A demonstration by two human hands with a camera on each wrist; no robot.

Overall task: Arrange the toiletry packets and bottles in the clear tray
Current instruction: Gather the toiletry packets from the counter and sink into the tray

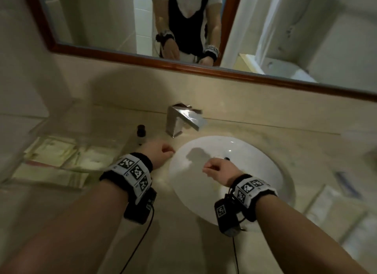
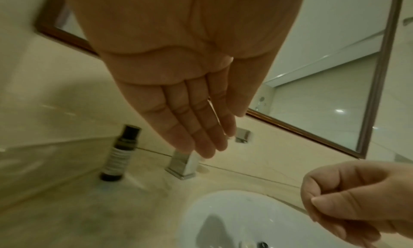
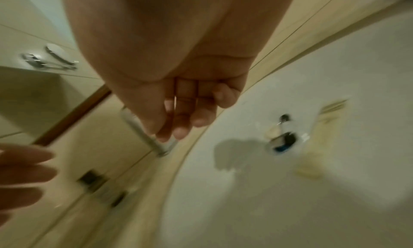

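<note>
Left hand [image 1: 161, 153] flat with straight fingers over the counter [image 1: 183, 249] edge, right hand [image 1: 219, 171] loosely curled, holding nothing, above the sink [image 1: 265, 157], dark bottle [image 2: 119, 153] upright beside the faucet [image 1: 179, 120], clear tray [image 1: 81, 128] with packets [image 1: 51, 151] at far left.

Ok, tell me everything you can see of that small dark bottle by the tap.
The small dark bottle stands upright on the beige counter, left of the chrome tap and apart from it. It has a black cap and a pale label with unreadable print. Neither hand touches it. It is outside the clear tray.
</note>
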